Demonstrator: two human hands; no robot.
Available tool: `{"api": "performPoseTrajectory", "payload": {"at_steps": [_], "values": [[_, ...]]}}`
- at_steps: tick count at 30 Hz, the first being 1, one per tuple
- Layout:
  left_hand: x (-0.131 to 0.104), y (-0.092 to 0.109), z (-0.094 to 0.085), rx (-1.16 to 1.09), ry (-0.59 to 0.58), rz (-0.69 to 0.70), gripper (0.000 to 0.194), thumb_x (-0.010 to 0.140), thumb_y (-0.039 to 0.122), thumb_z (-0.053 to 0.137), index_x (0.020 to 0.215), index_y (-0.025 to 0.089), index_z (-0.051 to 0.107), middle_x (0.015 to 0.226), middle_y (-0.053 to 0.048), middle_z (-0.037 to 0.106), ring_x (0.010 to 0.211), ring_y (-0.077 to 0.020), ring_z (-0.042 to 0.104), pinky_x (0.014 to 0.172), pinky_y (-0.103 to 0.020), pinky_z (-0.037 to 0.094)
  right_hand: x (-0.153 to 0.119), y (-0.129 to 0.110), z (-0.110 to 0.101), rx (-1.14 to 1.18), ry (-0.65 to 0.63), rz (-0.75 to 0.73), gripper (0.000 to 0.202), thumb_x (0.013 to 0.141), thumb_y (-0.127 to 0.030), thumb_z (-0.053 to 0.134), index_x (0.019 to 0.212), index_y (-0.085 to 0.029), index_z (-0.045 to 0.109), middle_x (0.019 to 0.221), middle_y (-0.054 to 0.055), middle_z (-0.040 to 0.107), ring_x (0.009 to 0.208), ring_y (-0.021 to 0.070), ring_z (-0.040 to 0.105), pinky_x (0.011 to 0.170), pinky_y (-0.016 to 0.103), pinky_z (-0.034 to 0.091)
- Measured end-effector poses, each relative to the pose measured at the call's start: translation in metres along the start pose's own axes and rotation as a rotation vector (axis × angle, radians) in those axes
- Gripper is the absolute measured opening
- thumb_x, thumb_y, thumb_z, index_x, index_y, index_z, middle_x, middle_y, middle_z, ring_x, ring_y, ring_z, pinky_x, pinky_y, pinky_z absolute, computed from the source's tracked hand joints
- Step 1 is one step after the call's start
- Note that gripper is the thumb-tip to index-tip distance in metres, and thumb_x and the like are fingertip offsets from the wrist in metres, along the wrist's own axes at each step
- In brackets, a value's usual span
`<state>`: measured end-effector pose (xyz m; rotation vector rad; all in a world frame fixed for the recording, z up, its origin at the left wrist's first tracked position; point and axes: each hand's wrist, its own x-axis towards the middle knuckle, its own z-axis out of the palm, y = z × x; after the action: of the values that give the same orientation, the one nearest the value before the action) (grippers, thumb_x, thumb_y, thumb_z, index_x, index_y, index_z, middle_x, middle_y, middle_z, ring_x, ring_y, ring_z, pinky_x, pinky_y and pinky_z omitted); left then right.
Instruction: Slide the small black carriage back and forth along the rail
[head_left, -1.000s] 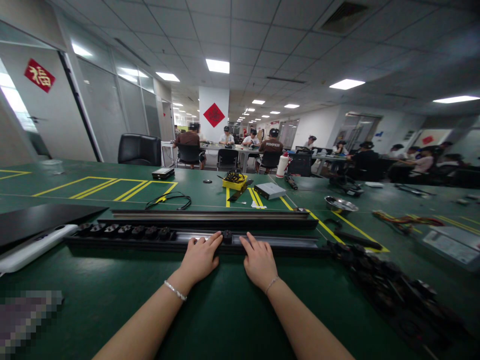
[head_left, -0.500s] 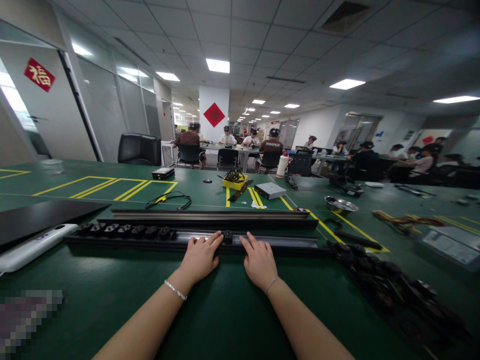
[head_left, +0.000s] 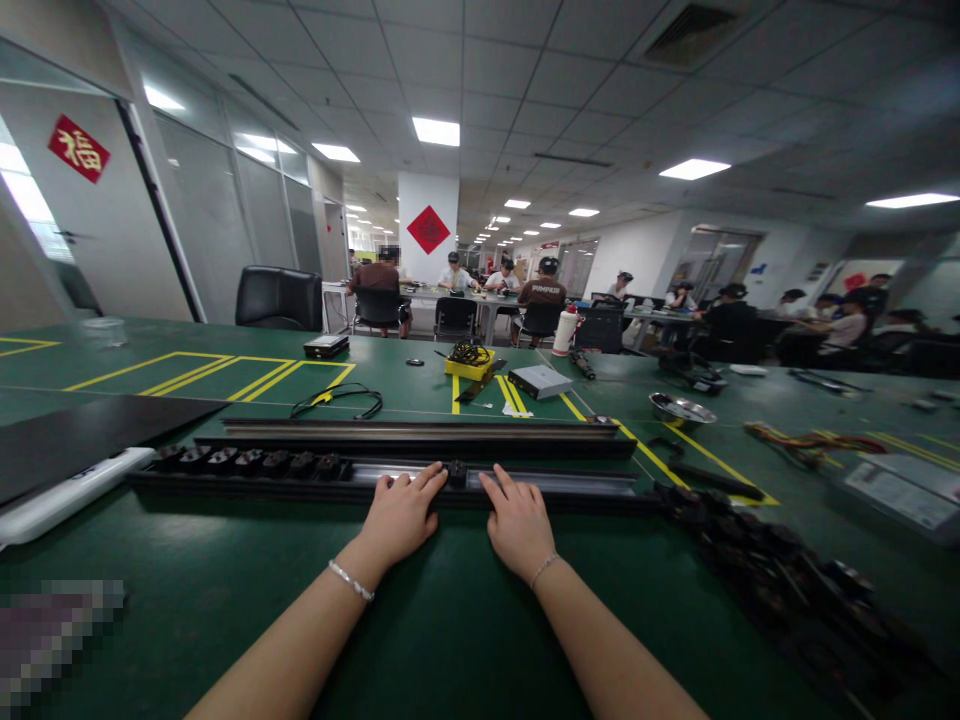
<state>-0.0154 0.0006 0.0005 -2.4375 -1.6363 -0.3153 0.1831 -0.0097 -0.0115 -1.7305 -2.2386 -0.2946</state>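
A long black rail (head_left: 555, 482) with a silvery inner channel lies crosswise in front of me. Several black block-like modules (head_left: 275, 463) sit side by side in its left part. One single black module (head_left: 457, 473) stands alone in the channel, between my two hands. The outstretched index finger of my left hand (head_left: 401, 510) reaches the left side of that module, its other fingers loosely bent. Resting on the rail just right of the module, my right hand (head_left: 520, 518) has its index finger extended, with a small gap to it. Neither hand is wrapped round anything.
Behind lies a second long black rail (head_left: 420, 432). A heap of dark parts (head_left: 795, 570) spreads at right. At left are a white elongated device (head_left: 79, 492) and a black sheet (head_left: 97, 440). Farther back are a yellow tray (head_left: 469, 367), a grey box (head_left: 540, 381) and a metal bowl (head_left: 682, 408).
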Motion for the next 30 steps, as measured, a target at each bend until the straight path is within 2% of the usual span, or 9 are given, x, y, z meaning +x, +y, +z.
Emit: {"api": "performPoseTrajectory", "payload": {"at_steps": [20,30], "values": [[0.0011,0.0021,-0.0026,-0.01,-0.038,-0.017,0.061,0.073,0.028,0.047,0.131,0.035,0.032,0.142,0.001,0.033,0.103,-0.0246,0.05,0.085,-0.044,0.033,-0.0001,-0.0002,-0.0017,0.007,-0.015,0.003,0.056,0.077,-0.019,0.043,0.131,-0.031,0.039,0.14,0.002,0.035,0.105,0.0205,0.043,0.092,0.036,0.023],[0.0011,0.0015,-0.0015,-0.014,-0.008,-0.008,0.058,0.073,0.028,0.045,0.13,0.035,0.034,0.141,0.001,0.034,0.103,-0.0244,0.05,0.085,-0.044,0.033,-0.0001,-0.0004,-0.003,-0.015,-0.013,0.004,0.055,0.077,-0.02,0.043,0.131,-0.031,0.038,0.14,0.002,0.035,0.105,0.0197,0.043,0.093,0.035,0.022]]}}
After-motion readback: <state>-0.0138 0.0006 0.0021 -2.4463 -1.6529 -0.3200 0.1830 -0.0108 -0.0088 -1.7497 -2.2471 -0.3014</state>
